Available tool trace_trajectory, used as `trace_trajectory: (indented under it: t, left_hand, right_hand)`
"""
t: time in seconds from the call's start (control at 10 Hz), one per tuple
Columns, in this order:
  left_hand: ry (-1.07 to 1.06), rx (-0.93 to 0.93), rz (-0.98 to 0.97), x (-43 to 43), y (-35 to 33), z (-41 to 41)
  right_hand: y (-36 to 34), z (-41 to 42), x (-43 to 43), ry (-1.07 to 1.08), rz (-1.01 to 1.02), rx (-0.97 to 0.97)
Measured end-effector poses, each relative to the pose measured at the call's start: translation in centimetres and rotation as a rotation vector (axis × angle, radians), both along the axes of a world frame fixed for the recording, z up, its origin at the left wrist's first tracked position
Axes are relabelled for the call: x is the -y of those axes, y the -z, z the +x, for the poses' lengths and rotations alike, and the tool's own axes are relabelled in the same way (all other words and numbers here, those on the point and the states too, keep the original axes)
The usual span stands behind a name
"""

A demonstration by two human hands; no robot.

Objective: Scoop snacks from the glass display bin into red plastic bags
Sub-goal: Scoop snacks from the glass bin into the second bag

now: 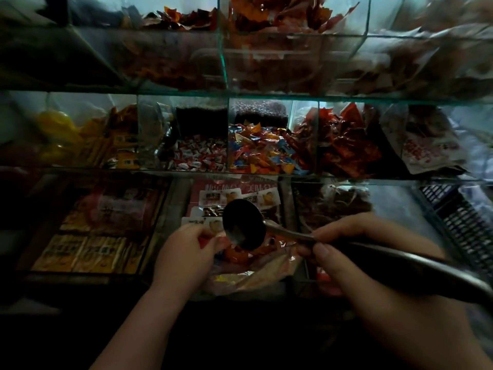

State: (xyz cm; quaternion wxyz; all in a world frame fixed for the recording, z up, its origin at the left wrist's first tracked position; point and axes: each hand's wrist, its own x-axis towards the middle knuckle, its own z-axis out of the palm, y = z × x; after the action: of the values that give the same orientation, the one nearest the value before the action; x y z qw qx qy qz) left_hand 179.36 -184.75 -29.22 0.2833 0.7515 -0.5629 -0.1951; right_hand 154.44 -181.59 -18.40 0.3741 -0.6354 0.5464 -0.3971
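Glass cabinet (224, 62) walls fill the far view in three tiers of bins. The middle tier holds yellow packs at the left, red-and-white sweets (200, 156) and mixed bright sweets (266, 153) in the centre, and red packets to the right. The light is dim and the top tier is blurred. Near and low, between the two hands, hangs the bag (256, 273), thin and reddish, its mouth open upward. The left hand (184, 252) holds the bag's left edge, its fingers (221, 240) curled and pinching the plastic. The right hand (354, 244) grips the long dark handle of a ladle (244, 222), fingers (324, 251) wrapped round it. The ladle's bowl is tipped just above the bag's mouth and looks empty. A few orange and red wrapped snacks (237, 256) lie inside the bag, which appears far from full. Judging by this, at least one scoop is in, and more trips to a bin, plus any further bags, remain. Which bin the snacks came from I cannot tell.
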Motion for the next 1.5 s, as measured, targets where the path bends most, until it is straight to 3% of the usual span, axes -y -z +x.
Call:
trace_trajectory:
  t: [0.1, 0.2, 0.3, 0.4, 0.5, 0.7, 0.8, 1.0, 1.2, 1.4, 1.5]
  left_hand:
    - [-0.056, 0.003, -0.018, 0.2, -0.3, -0.1]
    - [-0.067, 0.024, -0.04, 0.9, -1.1, -0.6]
    - [-0.103, 0.017, -0.046, 1.6, -1.9, -1.0]
    - [-0.095, 0.008, -0.018, 1.7, -1.9, -1.2]
    - [-0.098, -0.045, -0.009, 1.2, -1.4, -1.5]
    - [-0.107, -0.06, -0.038, 0.1, -0.4, -2.3]
    - [-0.084, -0.026, -0.034, 0.1, 0.1, -2.5]
    - [-0.074, -0.064, -0.071, 0.8, 0.1, -2.6]
    - [-0.094, -0.078, -0.073, 0.7, 0.3, -1.8]
    - [-0.107, -0.083, -0.088, 0.4, 0.6, -1.5]
    - [-0.112, -0.102, -0.077, 0.5, 0.8, -1.2]
  right_hand:
    - [2.4, -1.5, 1.0, -0.155, 0.451, 0.144]
    - [1.4, -2.3, 1.9, -0.296, 0.678, 0.046]
    - [2.1, -0.9, 0.3, -0.069, 0.755, 0.056]
    - [2.3, 0.6, -1.3, -0.048, 0.1, -0.179]
    - [4.6, 2.5, -0.8, -0.095, -0.123, -0.255]
    - [11.5, 4.0, 4.2, -0.244, 0.112, -0.548]
    - [13.6, 4.0, 4.6, -0.217, 0.095, -0.572]
    - [14.9, 5.0, 4.3, -0.141, 0.037, -0.402]
    - [15.9, 6.6, 4.2, -0.099, 0.172, -0.209]
    - [15.9, 8.3, 5.9, 0.152, 0.415, 0.143]
    - [16.0, 9.6, 5.6, 0.174, 0.454, 0.279]
